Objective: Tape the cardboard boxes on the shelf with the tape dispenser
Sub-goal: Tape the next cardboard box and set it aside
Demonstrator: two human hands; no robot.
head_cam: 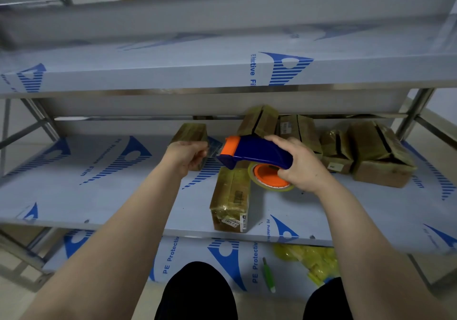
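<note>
My right hand (300,165) grips the blue and orange tape dispenser (252,151) above the middle shelf (99,196). Its tape roll with an orange hub (267,177) hangs below the handle. My left hand (185,156) pinches the clear tape end (214,150) pulled from the dispenser's orange mouth. A long taped cardboard box (231,201) lies on the shelf under the dispenser, reaching the front edge. Another taped box (191,133) sits just behind my left hand.
Several more taped cardboard boxes (380,154) stand at the back right of the shelf. An upper shelf (148,72) overhangs. On the lower shelf lie a green tool (268,275) and yellow plastic scraps (311,260). Metal frame legs (415,112) flank the shelves.
</note>
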